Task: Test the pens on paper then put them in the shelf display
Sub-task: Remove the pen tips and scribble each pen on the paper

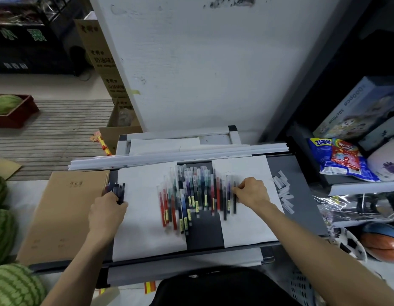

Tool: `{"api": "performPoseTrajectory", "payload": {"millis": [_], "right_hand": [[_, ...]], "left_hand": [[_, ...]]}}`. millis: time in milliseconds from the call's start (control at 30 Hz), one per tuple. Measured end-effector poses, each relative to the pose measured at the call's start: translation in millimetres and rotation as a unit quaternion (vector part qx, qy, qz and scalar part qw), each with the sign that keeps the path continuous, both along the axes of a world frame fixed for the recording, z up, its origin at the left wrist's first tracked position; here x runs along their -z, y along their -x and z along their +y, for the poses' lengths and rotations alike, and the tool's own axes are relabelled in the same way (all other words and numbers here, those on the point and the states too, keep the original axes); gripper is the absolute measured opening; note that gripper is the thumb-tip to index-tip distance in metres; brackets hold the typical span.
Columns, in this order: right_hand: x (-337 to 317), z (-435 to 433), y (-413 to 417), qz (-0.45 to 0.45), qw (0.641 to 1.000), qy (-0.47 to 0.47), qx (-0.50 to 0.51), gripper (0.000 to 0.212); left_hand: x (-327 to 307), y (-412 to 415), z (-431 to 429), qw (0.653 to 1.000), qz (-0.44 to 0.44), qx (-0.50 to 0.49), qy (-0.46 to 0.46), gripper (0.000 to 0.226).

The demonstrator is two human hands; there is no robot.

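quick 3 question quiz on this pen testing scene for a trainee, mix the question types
1. True or false: the left hand holds a bundle of dark pens.
2. Which pen is the right hand touching?
A. a red pen at the left end of the pen row
B. a dark pen at the row's right end
C. none
3. Fill in: a brown ____ lies left of the left paper sheet.

Key: 1 true; 2 B; 3 notebook.

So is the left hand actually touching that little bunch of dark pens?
Touching. The head view shows the left hand closed around the lower ends of the bunch of dark pens, whose tips fan out above the fingers.
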State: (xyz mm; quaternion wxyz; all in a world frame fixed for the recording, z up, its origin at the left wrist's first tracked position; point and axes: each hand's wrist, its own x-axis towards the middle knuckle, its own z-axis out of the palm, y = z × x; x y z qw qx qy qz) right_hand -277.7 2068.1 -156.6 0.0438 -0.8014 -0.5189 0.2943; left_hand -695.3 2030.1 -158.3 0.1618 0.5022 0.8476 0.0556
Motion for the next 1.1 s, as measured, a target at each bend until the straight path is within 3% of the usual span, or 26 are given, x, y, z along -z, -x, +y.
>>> {"api": "performPoseTrajectory", "payload": {"millis": [300, 400, 600, 867, 1000, 1100], "right_hand": [[-14, -9, -67, -0.157, 0.985, -0.056, -0.034, 0.029], [-14, -11, -95, -0.18, 0.98, -0.076, -0.032, 0.018], [-8, -3, -103, -0.209, 0.975, -0.05, -0.06, 0.017], [1, 8, -91, -0.241, 0.969, -0.015, -0.059, 0.017], [-6, 5, -90, -0.216, 0.975, -0.041, -0.013, 0.016], [-15, 1, -81, -0.155, 0.983, -0.084, 0.045, 0.012]], "left_hand": [[-6, -1, 9, 0.998, 0.035, 0.024, 0.056, 0.02], [-6, -2, 8, 0.997, 0.047, 0.034, 0.058, 0.02], [-13, -18, 6, 0.992, 0.091, 0.04, 0.076, 0.011], [-21, -21, -4, 0.993, 0.073, 0.04, 0.079, 0.014], [-24, -18, -12, 0.997, -0.049, -0.016, 0.057, 0.021], [-24, -20, -15, 0.957, -0.267, -0.107, 0.039, 0.016]]}}
